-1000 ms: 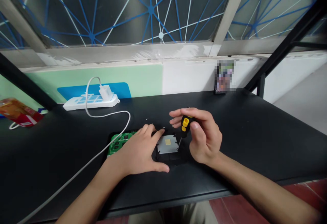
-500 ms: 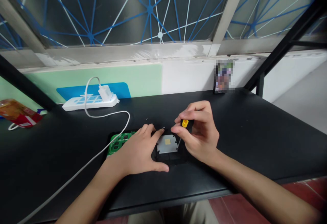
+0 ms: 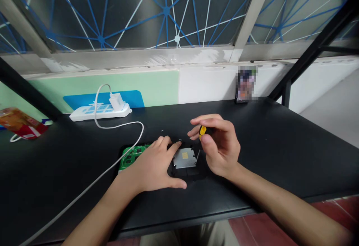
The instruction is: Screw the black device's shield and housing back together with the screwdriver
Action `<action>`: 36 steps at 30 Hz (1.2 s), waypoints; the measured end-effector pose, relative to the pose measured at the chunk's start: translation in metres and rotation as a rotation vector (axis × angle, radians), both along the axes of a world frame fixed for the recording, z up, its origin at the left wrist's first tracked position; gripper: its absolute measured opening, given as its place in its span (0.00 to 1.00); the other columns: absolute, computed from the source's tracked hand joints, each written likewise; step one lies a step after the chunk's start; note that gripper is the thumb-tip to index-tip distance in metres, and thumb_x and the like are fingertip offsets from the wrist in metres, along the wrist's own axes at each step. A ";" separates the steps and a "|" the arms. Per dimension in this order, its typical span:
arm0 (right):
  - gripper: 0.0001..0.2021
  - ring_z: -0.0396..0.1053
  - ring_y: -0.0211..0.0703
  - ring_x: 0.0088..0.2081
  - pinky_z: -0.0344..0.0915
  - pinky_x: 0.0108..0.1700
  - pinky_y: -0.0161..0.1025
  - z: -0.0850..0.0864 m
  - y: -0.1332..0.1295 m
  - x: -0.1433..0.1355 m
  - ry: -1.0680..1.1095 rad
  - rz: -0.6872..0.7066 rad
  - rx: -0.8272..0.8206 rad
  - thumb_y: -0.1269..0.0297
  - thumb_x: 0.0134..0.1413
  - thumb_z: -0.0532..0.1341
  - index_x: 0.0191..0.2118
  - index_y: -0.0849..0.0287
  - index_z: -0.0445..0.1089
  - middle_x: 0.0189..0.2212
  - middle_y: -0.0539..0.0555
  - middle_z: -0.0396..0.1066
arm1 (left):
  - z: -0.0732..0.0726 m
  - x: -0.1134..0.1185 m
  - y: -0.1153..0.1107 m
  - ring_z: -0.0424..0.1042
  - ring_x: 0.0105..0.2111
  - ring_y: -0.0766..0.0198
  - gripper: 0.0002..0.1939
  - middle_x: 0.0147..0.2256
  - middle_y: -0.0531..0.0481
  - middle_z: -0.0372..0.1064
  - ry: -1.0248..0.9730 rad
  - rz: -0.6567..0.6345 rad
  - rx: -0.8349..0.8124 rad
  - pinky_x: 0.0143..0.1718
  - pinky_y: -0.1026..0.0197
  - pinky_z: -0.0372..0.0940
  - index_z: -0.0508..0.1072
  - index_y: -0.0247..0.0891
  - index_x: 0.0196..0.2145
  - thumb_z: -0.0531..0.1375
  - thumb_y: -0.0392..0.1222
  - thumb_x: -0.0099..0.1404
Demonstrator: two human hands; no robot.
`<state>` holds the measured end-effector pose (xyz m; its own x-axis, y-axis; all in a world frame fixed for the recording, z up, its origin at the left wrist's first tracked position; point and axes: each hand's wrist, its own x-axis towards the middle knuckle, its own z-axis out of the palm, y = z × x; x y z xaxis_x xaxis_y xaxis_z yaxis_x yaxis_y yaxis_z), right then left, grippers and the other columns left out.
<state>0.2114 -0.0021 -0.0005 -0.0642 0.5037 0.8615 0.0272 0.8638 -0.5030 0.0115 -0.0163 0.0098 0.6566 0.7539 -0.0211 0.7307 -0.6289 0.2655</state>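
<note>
Directions are read from the plate (image 3: 185, 160), seated in the black casing (image 3: 186, 173). Nine o'clock: left hand (image 3: 153, 166), fingers spread wide over the casing, partly hiding the green board (image 3: 130, 157). Two o'clock: right hand (image 3: 223, 145), thumb and fingers narrowed on the screwdriver (image 3: 203, 130), its shaft slanting to the plate's three o'clock edge. Beyond: power strip (image 3: 84, 114) at ten, phone (image 3: 245, 85) at one.

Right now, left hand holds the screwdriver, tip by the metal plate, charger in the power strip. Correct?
Wrong hand: the head view shows the right hand holding the screwdriver. Its tip by the metal plate, charger in the power strip: both stand.
</note>
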 end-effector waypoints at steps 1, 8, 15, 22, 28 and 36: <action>0.18 0.74 0.41 0.36 0.75 0.36 0.46 0.000 0.001 0.000 -0.009 -0.034 0.023 0.73 0.59 0.62 0.54 0.50 0.69 0.47 0.54 0.69 | 0.000 0.000 0.000 0.63 0.53 0.42 0.50 0.53 0.37 0.62 0.002 0.001 -0.002 0.56 0.41 0.63 0.60 0.34 0.65 0.66 0.68 0.55; 0.22 0.69 0.45 0.41 0.70 0.34 0.43 0.002 0.005 0.000 -0.052 -0.252 0.104 0.75 0.53 0.68 0.52 0.49 0.72 0.40 0.53 0.69 | 0.000 -0.001 0.000 0.61 0.56 0.40 0.52 0.55 0.36 0.61 0.008 0.011 -0.011 0.57 0.40 0.62 0.56 0.36 0.67 0.67 0.67 0.55; 0.17 0.74 0.41 0.37 0.74 0.36 0.44 -0.001 0.000 0.000 -0.011 -0.081 -0.061 0.70 0.68 0.50 0.58 0.50 0.66 0.47 0.54 0.75 | -0.001 -0.002 0.000 0.62 0.54 0.43 0.52 0.53 0.37 0.62 0.003 0.008 0.006 0.57 0.42 0.62 0.58 0.34 0.67 0.66 0.68 0.55; 0.19 0.72 0.42 0.37 0.72 0.35 0.45 -0.002 0.008 0.001 -0.046 -0.203 0.045 0.71 0.57 0.64 0.54 0.48 0.70 0.43 0.53 0.67 | -0.002 -0.001 0.001 0.63 0.53 0.41 0.51 0.52 0.37 0.63 -0.019 0.002 0.012 0.55 0.41 0.63 0.58 0.36 0.66 0.66 0.68 0.55; 0.15 0.73 0.42 0.37 0.74 0.34 0.43 -0.001 0.004 0.000 -0.016 -0.176 -0.031 0.68 0.63 0.58 0.55 0.50 0.69 0.43 0.54 0.72 | -0.001 -0.002 0.000 0.63 0.54 0.41 0.52 0.53 0.37 0.62 -0.020 0.008 0.000 0.56 0.41 0.63 0.58 0.35 0.66 0.66 0.69 0.55; 0.14 0.75 0.42 0.39 0.76 0.37 0.46 0.000 0.002 0.000 0.017 -0.039 -0.037 0.67 0.66 0.56 0.55 0.49 0.67 0.47 0.54 0.72 | 0.001 -0.001 -0.001 0.63 0.54 0.42 0.52 0.53 0.37 0.62 -0.002 0.005 -0.006 0.56 0.42 0.62 0.58 0.34 0.66 0.66 0.69 0.55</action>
